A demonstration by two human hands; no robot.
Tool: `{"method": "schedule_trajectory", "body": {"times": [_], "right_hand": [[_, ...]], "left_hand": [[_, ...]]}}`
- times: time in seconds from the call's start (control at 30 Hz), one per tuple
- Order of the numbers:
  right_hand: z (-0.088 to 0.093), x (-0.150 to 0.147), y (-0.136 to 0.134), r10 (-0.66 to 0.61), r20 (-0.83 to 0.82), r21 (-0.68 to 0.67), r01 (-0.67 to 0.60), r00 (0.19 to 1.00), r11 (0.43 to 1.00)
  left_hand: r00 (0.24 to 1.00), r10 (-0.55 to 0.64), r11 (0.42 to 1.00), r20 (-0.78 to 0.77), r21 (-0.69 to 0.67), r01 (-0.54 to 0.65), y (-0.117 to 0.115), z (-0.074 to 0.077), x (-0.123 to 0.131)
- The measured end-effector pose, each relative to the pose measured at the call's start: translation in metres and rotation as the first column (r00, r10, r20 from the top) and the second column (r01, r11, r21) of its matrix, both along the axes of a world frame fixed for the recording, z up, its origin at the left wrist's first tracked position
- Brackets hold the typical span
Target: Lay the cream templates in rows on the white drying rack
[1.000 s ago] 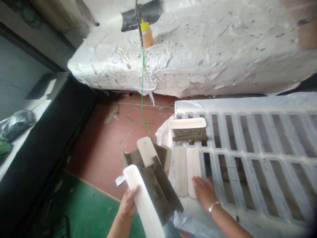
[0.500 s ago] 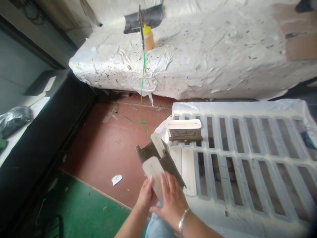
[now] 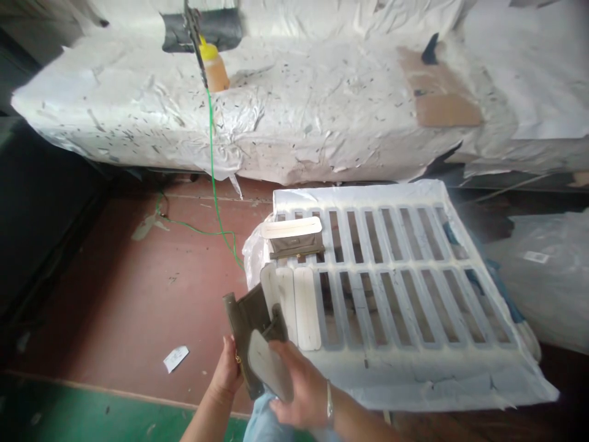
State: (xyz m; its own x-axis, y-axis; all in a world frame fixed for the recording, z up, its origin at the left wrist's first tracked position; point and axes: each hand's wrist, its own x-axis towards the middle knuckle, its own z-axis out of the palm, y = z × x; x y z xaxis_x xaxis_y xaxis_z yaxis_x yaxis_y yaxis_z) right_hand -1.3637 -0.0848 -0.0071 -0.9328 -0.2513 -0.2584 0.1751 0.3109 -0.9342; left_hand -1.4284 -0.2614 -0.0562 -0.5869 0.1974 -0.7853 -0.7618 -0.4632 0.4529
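A half-made olive-brown purse (image 3: 246, 310) with a small gold clasp is held between my two hands, over the floor by the rack. Pale panels with rounded ends stick out on two sides of it. My left hand (image 3: 226, 368) grips its left edge beside the clasp. My right hand (image 3: 301, 387) is closed on the nearer pale panel (image 3: 263, 361), thumb below and fingers above. Just beyond lies a second brown purse (image 3: 297, 244) with a cream panel (image 3: 292, 228) along its top. Two more cream strips (image 3: 307, 307) lie side by side on the rack.
A slatted rack (image 3: 381, 267) covered in whitish plastic stands to the right. At the back, a covered bench (image 3: 299, 104) bears a yellow-capped bottle (image 3: 215, 69) and cardboard (image 3: 442, 92). A green cord (image 3: 212, 153) hangs to the floor; a paper scrap (image 3: 175, 358) lies there.
My left hand has shifted from the near panel to the purse's clasp side. The purse has turned in my hands, and my right hand now grips the near panel. The view has swung right.
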Motion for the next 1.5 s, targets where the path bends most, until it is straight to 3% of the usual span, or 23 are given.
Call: {"method": "schedule_trajectory", "body": {"times": [0.07, 0.13, 0.2, 0.33, 0.47, 0.6, 0.7, 0.8, 0.87, 1.0, 1.07, 1.2, 1.33, 1.5], "right_hand": [[0.008, -0.001, 0.012, -0.012, 0.097, -0.169, 0.028, 0.995, 0.985], [0.015, 0.001, 0.033, -0.02, 0.179, -0.389, 0.09, 0.984, 0.917], [0.017, 0.008, 0.063, -0.133, 0.205, -0.455, 0.215, 0.97, 0.865], [0.001, 0.024, 0.127, -0.464, 0.213, -0.137, 0.496, 0.86, 0.857], [-0.031, 0.026, 0.167, -0.489, 0.281, 0.021, 0.504, 0.826, 0.863], [-0.069, 0.011, 0.184, -0.438, 0.378, 0.108, 0.431, 0.815, 0.896], [-0.094, -0.014, 0.187, -0.427, 0.356, 0.156, 0.398, 0.831, 0.904], [-0.111, -0.047, 0.179, -0.524, 0.279, 0.255, 0.464, 0.805, 0.848], [-0.121, -0.066, 0.169, -0.577, 0.183, 0.388, 0.481, 0.796, 0.786], [-0.138, -0.077, 0.138, -0.534, 0.016, 0.697, 0.373, 0.846, 0.612], [-0.145, -0.071, 0.123, -0.55, 0.007, 0.775, 0.343, 0.835, 0.531], [-0.155, -0.061, 0.104, -0.605, 0.031, 0.845, 0.302, 0.796, 0.442], [-0.158, -0.059, 0.104, -0.586, 0.004, 0.859, 0.297, 0.81, 0.417], [-0.157, -0.053, 0.118, -0.557, 0.074, 0.814, 0.272, 0.828, 0.513]], "left_hand": [[0.988, -0.082, 0.997, -0.132, -0.021, 0.08, -0.003, -0.009, 0.003], [0.958, -0.186, 0.982, -0.219, -0.051, 0.179, -0.007, -0.016, 0.003], [0.937, -0.265, 0.964, -0.228, -0.088, 0.251, -0.009, -0.023, 0.001], [0.941, -0.269, 0.962, -0.206, -0.098, 0.253, -0.013, -0.035, -0.001], [0.956, -0.215, 0.977, -0.201, -0.03, 0.213, -0.019, -0.044, -0.002], [0.962, -0.207, 0.978, -0.177, -0.007, 0.209, -0.025, -0.045, -0.004], [0.966, -0.2, 0.98, -0.167, -0.007, 0.201, -0.026, -0.042, -0.005], [0.969, -0.197, 0.98, -0.151, -0.017, 0.197, -0.023, -0.037, -0.006], [0.972, -0.192, 0.981, -0.138, -0.021, 0.191, -0.022, -0.035, -0.006], [0.977, -0.173, 0.985, -0.122, -0.024, 0.171, -0.023, -0.035, -0.006], [0.978, -0.17, 0.985, -0.124, -0.017, 0.17, -0.026, -0.037, -0.007], [0.975, -0.18, 0.984, -0.128, -0.011, 0.18, -0.032, -0.039, -0.009], [0.975, -0.183, 0.983, -0.129, -0.031, 0.181, -0.036, -0.042, -0.01], [0.972, -0.19, 0.982, -0.14, -0.038, 0.186, -0.041, -0.048, -0.01]]}}
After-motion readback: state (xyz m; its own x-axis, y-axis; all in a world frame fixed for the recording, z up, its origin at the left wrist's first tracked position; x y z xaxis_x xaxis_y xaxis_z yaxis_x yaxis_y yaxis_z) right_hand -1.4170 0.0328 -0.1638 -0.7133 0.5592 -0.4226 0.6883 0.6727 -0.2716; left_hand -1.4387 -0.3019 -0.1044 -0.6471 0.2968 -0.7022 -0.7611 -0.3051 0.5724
